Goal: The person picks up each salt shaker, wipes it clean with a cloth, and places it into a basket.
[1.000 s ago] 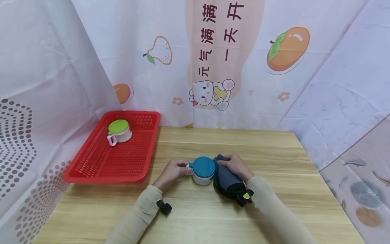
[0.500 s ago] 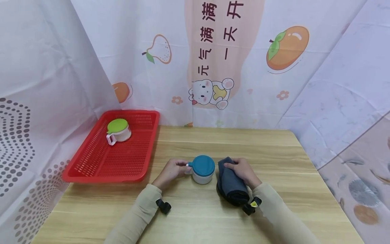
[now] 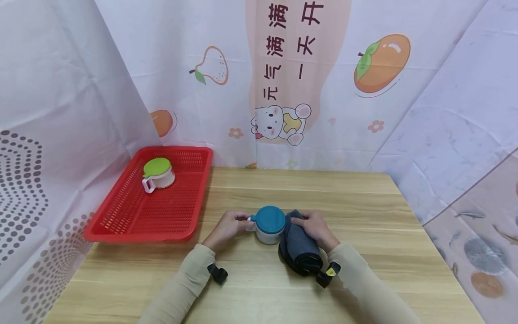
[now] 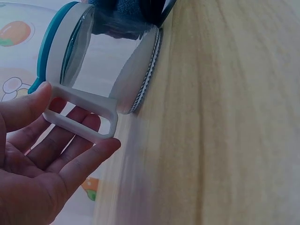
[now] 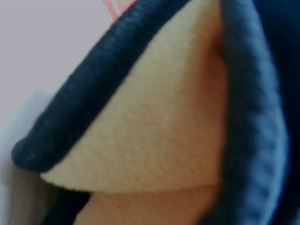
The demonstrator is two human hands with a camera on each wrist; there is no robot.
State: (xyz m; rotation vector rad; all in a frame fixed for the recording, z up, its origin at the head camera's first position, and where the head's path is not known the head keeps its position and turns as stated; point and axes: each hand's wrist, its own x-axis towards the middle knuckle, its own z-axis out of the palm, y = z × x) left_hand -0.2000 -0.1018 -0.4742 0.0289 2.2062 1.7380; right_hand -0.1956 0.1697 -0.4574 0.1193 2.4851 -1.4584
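A clear-sided jar [image 3: 267,236] with a teal lid [image 3: 270,218] and a white handle [image 4: 113,117] stands upright on the wooden table. My left hand [image 3: 227,228] holds that handle, thumb near its top and fingers through and under it, as the left wrist view shows. Just right of the jar, my right hand [image 3: 317,228] grips a folded dark grey cloth [image 3: 300,245] with black edging, which touches the jar's side. Close and blurred in the right wrist view, black-edged tan fabric [image 5: 154,117] nearly fills the picture; the right fingers are hidden there.
At the left sits a red plastic basket [image 3: 162,237]. Inside it is a similar jar [image 3: 163,180] with a green lid [image 3: 157,167]. A printed white curtain [image 3: 194,108] hangs behind the wooden table [image 3: 364,198] and at both sides.
The cloth and right hand first drew back to the right, off the jar, then came left again against its side. The left hand and the jar have stayed put.
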